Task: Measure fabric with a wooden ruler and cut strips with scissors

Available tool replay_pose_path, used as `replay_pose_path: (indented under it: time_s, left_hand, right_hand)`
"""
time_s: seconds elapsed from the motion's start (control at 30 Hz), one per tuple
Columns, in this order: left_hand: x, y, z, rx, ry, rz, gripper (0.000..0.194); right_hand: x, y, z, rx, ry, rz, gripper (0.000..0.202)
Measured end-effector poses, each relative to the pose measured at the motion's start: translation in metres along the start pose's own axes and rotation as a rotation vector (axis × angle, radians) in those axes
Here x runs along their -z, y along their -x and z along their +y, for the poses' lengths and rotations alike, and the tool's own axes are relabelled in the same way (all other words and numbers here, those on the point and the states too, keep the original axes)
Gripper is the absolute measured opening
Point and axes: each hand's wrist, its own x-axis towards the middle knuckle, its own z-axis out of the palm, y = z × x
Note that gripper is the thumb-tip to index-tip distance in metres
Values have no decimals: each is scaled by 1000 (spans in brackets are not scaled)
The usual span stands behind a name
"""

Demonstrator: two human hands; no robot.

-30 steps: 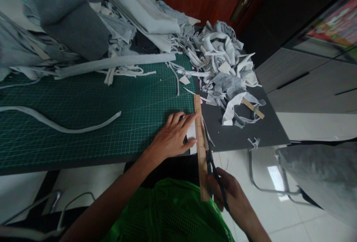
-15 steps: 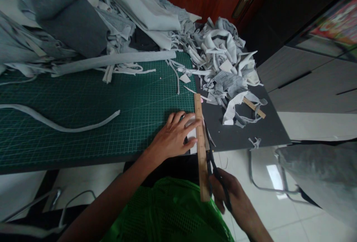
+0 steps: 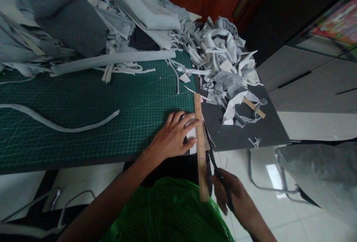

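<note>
My left hand (image 3: 176, 133) lies with spread fingers at the right end of the green cutting mat (image 3: 134, 100). Its fingertips press on a wooden ruler (image 3: 201, 149) and a small white piece (image 3: 191, 135) under the ruler's left side. The ruler's near end juts past the table edge. My right hand (image 3: 232, 193) grips the handles of dark scissors (image 3: 217, 171) beyond the table edge. Their blades point away from me along the ruler's right side, by a thin pale strip (image 3: 210, 136). The blade tips are hard to make out.
A heap of grey and white fabric scraps (image 3: 223, 48) covers the far right corner. Folded grey cloth (image 3: 72, 19) is piled along the back. Grey fabric strips (image 3: 64, 125) lie on the mat. Another wooden ruler (image 3: 253, 107) rests among scraps. A plastic bag (image 3: 320, 175) stands right.
My right hand has shifted slightly right, and the scissors' handles appear a little closer together. My left hand and the ruler have hardly moved.
</note>
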Motion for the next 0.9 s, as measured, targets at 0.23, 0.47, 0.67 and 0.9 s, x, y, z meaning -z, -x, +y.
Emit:
replay_pose_path:
  time_s: [0.23,0.47,0.67,0.9]
  left_hand:
    - [2,-1,0,-10,1,-11,62]
    - [4,-1,5,-58,-50,-26,65]
    - [4,0,3,-98,-17,-23,58]
    - [0,0,5,-58,-42,4,33]
  right_hand:
    - [3,0,-2,7,-34,-23,54]
    - [4,-2,7,1,-47,4,56]
    - [3,-4,4,19,-37,-16,54]
    - [6,-5,4,29,-35,-35,58]
